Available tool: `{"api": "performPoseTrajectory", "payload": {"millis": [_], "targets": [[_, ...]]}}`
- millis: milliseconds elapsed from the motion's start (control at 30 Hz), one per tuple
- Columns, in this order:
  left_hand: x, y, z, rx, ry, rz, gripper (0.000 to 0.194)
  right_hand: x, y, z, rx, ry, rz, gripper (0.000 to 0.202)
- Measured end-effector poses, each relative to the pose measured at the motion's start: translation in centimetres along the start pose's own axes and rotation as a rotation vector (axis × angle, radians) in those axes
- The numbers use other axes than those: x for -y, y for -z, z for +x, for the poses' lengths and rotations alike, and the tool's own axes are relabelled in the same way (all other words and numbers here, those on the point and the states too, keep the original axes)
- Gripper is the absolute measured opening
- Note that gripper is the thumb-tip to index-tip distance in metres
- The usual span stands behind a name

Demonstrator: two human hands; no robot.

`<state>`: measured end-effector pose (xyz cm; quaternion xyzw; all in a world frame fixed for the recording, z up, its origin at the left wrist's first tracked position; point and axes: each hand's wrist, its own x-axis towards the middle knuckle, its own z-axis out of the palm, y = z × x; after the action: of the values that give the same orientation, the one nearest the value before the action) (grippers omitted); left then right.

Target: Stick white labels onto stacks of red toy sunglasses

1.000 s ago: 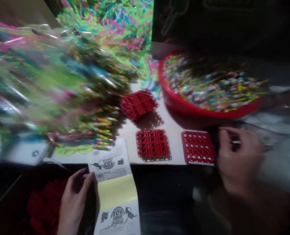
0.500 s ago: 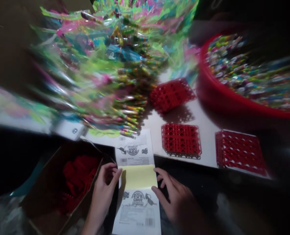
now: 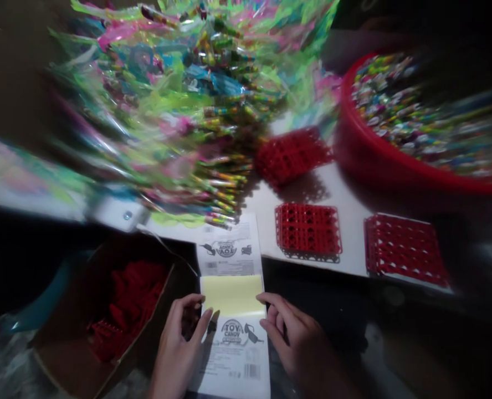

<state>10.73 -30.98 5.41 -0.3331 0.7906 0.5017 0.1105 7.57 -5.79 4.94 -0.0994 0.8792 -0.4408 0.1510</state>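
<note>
Head view: left hand (image 3: 179, 335) and right hand (image 3: 293, 332), thumb and index fingertips parted, meet opposite edges of the printed strip (image 3: 231, 295). Strip's upper end lies on the table (image 3: 352, 221), near a red stack (image 3: 307, 228).

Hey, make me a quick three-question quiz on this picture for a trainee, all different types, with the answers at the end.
1. What colour is the unprinted band across the printed strip that lies between the left hand and the right hand?

2. What does the open brown box hold?
A) white paper cups
B) red pieces
C) blue bottles

3. True or false: the red tub stands to the right of the printed strip in the picture.

Key:
1. Yellow
2. B
3. True
</note>
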Motion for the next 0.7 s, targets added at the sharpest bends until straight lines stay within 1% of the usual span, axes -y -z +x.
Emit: {"api": "performPoseTrajectory", "payload": {"millis": [67, 133, 267, 367, 533, 633, 700], "targets": [[0.2, 0.1, 0.1, -0.017, 0.014, 0.004, 0.067, -0.2, -0.2, -0.2, -0.031, -0.011, 0.002, 0.034], [0.4, 0.2, 0.0, -0.011, 0.023, -0.011, 0.068, -0.2, -0.4, -0.3, -0.047, -0.029, 0.022, 0.038], [0.8, 0.5, -0.2, 0.0, 0.014, -0.083, 0.066, 0.2, -0.8, -0.5, -0.025, -0.057, 0.137, 0.036], [0.8, 0.5, -0.1, 0.004, 0.006, -0.159, 0.063, 0.4, -1.2, -0.6, -0.011, -0.112, 0.24, 0.035], [0.2, 0.3, -0.1, 0.007, 0.045, -0.264, 0.062, 0.2, -1.4, -0.7, -0.054, -0.241, 0.344, 0.034], [-0.5, 0.4, -0.5, -0.018, 0.093, -0.311, 0.06, 0.2, -1.3, -0.9, -0.078, -0.295, 0.413, 0.033], [-1.3, 0.5, -0.7, -0.053, 0.11, -0.342, 0.058, 0.5, -1.2, -1.0, -0.077, -0.315, 0.473, 0.036]]}}
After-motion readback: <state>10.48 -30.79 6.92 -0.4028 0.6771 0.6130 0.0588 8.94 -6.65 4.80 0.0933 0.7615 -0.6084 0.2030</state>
